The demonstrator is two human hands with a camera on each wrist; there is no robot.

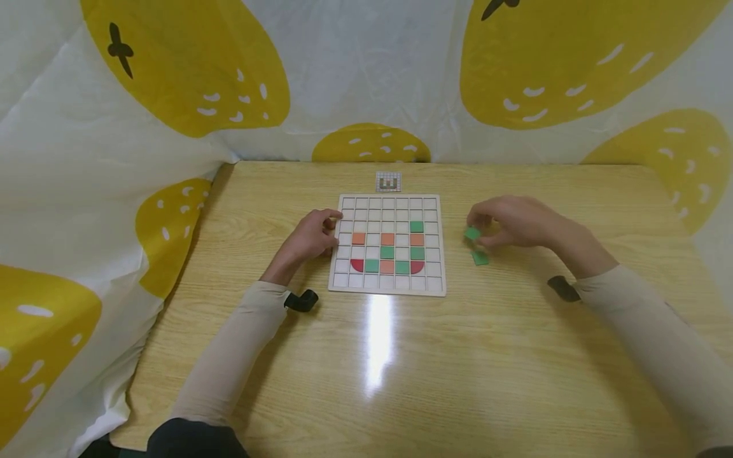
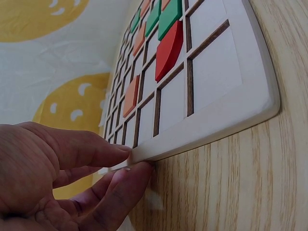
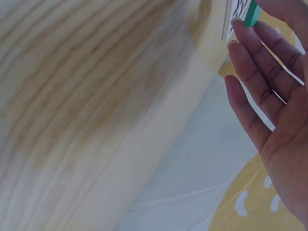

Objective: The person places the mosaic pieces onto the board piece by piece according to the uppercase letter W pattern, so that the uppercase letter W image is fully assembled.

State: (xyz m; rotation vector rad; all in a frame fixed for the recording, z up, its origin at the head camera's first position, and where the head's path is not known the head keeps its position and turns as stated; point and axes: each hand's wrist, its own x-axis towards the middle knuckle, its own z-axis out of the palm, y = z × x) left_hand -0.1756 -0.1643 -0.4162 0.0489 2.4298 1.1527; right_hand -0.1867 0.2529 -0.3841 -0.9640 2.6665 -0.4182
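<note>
A white grid board (image 1: 387,283) lies flat on the table, carrying several green, orange and red tiles in its squares. At its left edge, my left hand (image 1: 312,235) rests thumb and fingertips against the rim; the left wrist view shows this contact close up. To the right of the board, my right hand (image 1: 515,221) pinches a green square tile (image 1: 472,233) between thumb and fingertips, apart from the board. Another green tile (image 1: 480,257) lies on the table just below that hand. The right wrist view shows only part of the held tile (image 3: 252,14).
A small card (image 1: 389,182) with a printed grid pattern lies behind the board. Beyond the wooden table (image 1: 458,381) hangs a white cloth (image 1: 372,63) with yellow shapes, also along the left side. Dark wrist straps (image 1: 301,301) protrude below the wrists.
</note>
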